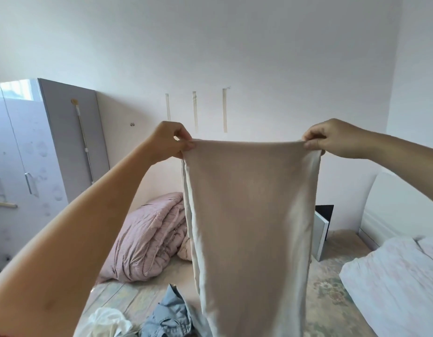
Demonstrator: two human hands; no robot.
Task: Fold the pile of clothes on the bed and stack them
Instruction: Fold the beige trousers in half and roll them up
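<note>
I hold one beige garment (249, 215) up in the air above the bed (332, 300), its top edge stretched flat between my two hands. My left hand (168, 139) pinches the left corner between thumb and curled fingers, and my right hand (332, 138) pinches the right corner the same way. The cloth hangs straight down from there, doubled along its left edge.

On the bed below the garment lie two more loose pieces: one crumpled blue denim item (167, 314) and, left of it, one white item (108, 322). Behind the garment, towards the wall, sits one folded pink duvet (147, 239). To the garment's right lies one white pillow (392, 283), and just behind its right edge stands one flat white-and-black panel (322, 229); I cannot tell what it is.

The bed has a pale patterned sheet. Three strips of tape (195, 110) mark the white wall above the garment, and one grey wardrobe (40, 147) stands far left.
</note>
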